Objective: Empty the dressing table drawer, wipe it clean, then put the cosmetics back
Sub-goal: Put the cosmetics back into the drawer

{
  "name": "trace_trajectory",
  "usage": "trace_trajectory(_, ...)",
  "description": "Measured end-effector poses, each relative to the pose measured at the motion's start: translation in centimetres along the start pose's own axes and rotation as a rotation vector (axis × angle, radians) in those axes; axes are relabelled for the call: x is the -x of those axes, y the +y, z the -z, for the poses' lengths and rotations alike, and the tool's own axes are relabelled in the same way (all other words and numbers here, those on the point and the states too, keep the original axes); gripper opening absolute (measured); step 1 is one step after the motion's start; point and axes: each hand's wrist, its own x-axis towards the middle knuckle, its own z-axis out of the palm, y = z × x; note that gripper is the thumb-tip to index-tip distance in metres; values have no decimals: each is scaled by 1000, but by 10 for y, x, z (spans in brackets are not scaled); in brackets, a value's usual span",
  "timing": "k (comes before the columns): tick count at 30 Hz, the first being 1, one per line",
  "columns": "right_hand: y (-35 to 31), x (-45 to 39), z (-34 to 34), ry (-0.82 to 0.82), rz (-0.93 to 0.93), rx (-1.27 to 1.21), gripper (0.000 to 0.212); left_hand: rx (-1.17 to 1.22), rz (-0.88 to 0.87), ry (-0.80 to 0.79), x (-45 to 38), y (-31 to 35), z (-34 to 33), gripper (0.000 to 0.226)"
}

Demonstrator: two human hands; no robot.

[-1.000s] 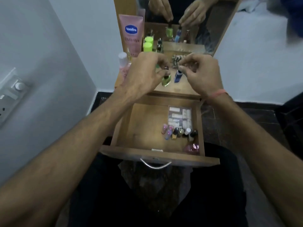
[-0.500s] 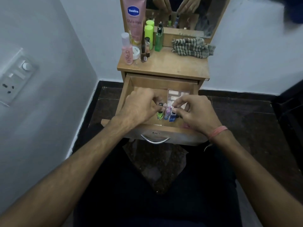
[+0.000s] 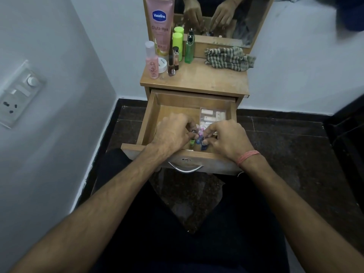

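Head view: left hand [image 3: 173, 134] pinching green bottle [image 3: 192, 142], right hand [image 3: 226, 138] pinching blue bottle [image 3: 203, 146]; both upright, lowering into drawer [image 3: 149, 119] front-right, beside other bottles.

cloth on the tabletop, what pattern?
Grey-green and pale checked cloth, crumpled by the mirror; head view shows it.

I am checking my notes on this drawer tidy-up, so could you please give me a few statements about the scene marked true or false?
1. The drawer is pulled open. True.
2. The left hand holds a small green bottle over the drawer. True.
3. The striped cloth lies inside the drawer. False: it lies on the tabletop, by the mirror.
4. The pink Vaseline tube lies flat. False: it stands upright.
5. The right hand grips a small dark blue bottle. True.
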Motion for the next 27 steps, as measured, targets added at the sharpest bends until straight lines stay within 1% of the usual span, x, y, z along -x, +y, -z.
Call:
trace_trajectory(9, -3, 1, 1, -5, 8, -18, 11, -4, 15, -6, 1, 2, -4, 17)
trace_trajectory(11, -2, 1, 3, -11, 15, -16, 12, 4, 14, -5, 1, 2, -2, 22)
trace_trajectory(15, 1, -1, 16, -26, 14, -60, 21, 50, 4, -6, 2, -2, 12, 42)
trace_trajectory(17, -1, -6, 29, 7, 31, -115, 25, 159, -13, 23, -5, -6, 30, 38)
trace_trajectory(19, -6, -17, 42, 45, 50, -183, 20, 255, -36, 115, -19, -9, 54, 28)
trace_trajectory(21, -13, -37, 54, 85, 67, -246, 12, 239, -49, 288, -36, -6, 80, 17)
trace_trajectory(22, -18, -48, 58, 120, 77, -278, 10, 192, -43, 386, -45, -2, 93, 15)
trace_trajectory(24, -29, -77, 66, 226, 99, -322, 11, 69, -32, 559, -61, 7, 116, 23)
trace_trajectory(25, -35, -94, 67, 275, 108, -323, 13, 12, -35, 612, -70, 11, 124, 27)
trace_trajectory(27, -49, -127, 67, 339, 127, -299, 20, -101, -26, 611, -88, 14, 132, 31)
